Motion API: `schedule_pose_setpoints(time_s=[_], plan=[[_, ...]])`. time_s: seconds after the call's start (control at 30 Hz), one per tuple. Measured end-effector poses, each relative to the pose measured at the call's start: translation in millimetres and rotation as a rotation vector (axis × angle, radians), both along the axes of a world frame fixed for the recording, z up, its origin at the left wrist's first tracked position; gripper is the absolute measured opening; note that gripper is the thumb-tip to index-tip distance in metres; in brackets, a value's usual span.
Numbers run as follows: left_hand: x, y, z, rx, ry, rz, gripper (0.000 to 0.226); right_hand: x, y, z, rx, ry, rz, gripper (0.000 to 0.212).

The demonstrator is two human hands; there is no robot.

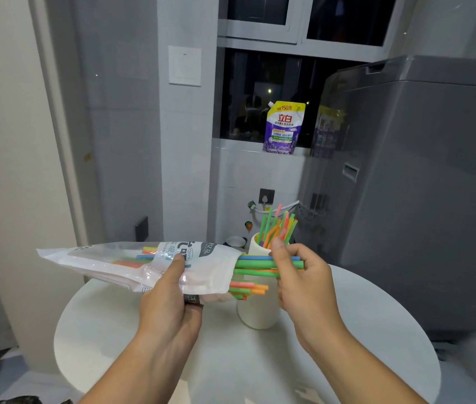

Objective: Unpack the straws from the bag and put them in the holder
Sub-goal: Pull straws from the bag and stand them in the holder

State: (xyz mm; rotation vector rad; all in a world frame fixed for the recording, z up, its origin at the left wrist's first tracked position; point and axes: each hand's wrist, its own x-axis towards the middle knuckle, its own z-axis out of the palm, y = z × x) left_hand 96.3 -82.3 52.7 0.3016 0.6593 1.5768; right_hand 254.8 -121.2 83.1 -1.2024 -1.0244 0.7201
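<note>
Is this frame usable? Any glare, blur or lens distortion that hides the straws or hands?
Head view: usable. Dim, even indoor light; dark window showing faint reflections; mild sheen on the bag, straws inside readable; left hand, right hand and the gripped straws sharp; wide-angle curves the washing machine.

Bag: your white printed plastic-film bag (pixel 131 263) is glossy, crinkled and partly see-through.
Straws: your bright coloured plastic straws (pixel 260 262) look smooth and matt.
Holder: white cylindrical holder (pixel 257 313), smooth and dull; you cannot tell its material.
Table: round white table (pixel 362 316), smooth, faint sheen.
Pouch: purple and yellow detergent pouch (pixel 284 129), shiny plastic film.
Machine: grey washing machine (pixel 435 170), smooth satin casing.
</note>
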Motion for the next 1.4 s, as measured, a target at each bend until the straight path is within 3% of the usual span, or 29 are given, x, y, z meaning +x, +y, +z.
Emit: schedule_pose_setpoints(time_s=[0.37,0.6,0.87,1.4], plan=[[-6.6,0.3,8.8,-0.065,-0.069,-0.010,0.037,18.0,6.6,18.6,0.076,-0.205,-0.080,0.041],[-16.3,8.6,10.6,-0.073,-0.123,0.004,0.039,64.2,12.9,57.8,0.083,-0.284,-0.022,0.043],[-11.0,11.1,11.1,-0.120,-0.208,0.004,0.027,78.3,7.8,79.2,0.050,-0.251,0.011,0.044],[-21.2,19.0,2.6,-0.195,-0.221,0.083,0.035,98.0,6.8,78.2,0.031,-0.198,-0.009,0.036]])
